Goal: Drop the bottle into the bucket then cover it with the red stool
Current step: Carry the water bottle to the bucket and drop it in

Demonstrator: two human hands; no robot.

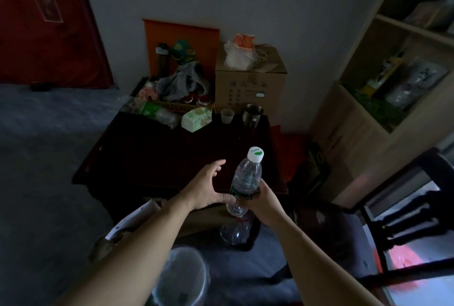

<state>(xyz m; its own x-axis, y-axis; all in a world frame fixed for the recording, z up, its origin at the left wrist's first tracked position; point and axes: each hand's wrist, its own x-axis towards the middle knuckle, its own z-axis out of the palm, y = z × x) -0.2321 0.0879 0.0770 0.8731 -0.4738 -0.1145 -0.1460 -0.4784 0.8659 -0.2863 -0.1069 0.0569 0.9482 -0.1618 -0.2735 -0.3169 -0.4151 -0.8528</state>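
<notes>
The bottle (247, 178) is sitting upright in the right hand (261, 198), cap up, gripped around its lower label band. It looks clear and nearly empty, with a white cap. The right hand is wrapping it from the right side, fingers closed on it.

The left hand (208, 186) is hovering just left of the bottle, spread wide, thumb near the bottle's base, holding nothing. Whether the thumb is touching the bottle is hard to tell.

The bucket (183, 273) is sitting on the floor below and left of the hands, under the left forearm; it looks translucent with a liner, mouth up. The bottle is not over it yet.

Beyond the hands a dark table (157, 148) is carrying clutter at its far edge.

I'm not seeing a red stool clearly. There is something red right of the table (292, 155), but it is too dark to identify.

Progress, judging from this: bottle is picked up, nothing dropped. Remaining: bring the bottle down over the bucket, release, then find the stool and place it over the bucket.
</notes>
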